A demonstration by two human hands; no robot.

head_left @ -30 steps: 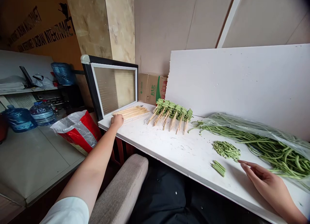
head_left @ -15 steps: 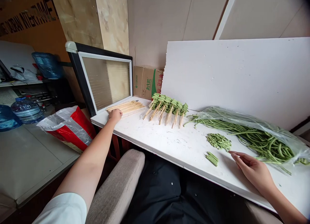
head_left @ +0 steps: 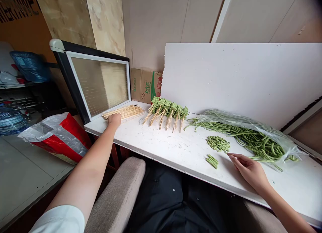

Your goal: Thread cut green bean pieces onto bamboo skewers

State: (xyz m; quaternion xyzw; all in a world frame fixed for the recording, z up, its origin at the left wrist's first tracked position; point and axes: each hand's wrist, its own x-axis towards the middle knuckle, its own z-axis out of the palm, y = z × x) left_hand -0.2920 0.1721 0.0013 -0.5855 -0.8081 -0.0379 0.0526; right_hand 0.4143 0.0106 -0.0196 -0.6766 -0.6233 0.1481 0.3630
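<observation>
At the table's far left lies a pile of bamboo skewers [head_left: 129, 110]. My left hand [head_left: 114, 119] is closed at the pile's near end, its curled fingertips hidden from me. My right hand [head_left: 248, 169] rests low over the table on the right, fingers loosely stretched out and holding nothing. Its fingertips are beside a heap of short-cut green beans [head_left: 218, 144]. A small row of cut bean pieces [head_left: 212, 161] lies side by side left of that hand. Between the two hands, farther back, skewered beans [head_left: 169, 107] are stacked with their bare stick ends toward me.
Long green beans [head_left: 264, 142] spill from a clear plastic bag at the right of the white table [head_left: 161, 142]. A cardboard box [head_left: 146, 85] and a framed panel [head_left: 100, 82] stand behind. A red and white bag [head_left: 60, 135] sits at left, near the chair's armrest [head_left: 120, 192].
My view has turned slightly to the right, so everything sits farther left in the picture. Both hands keep nearly the same places on the table.
</observation>
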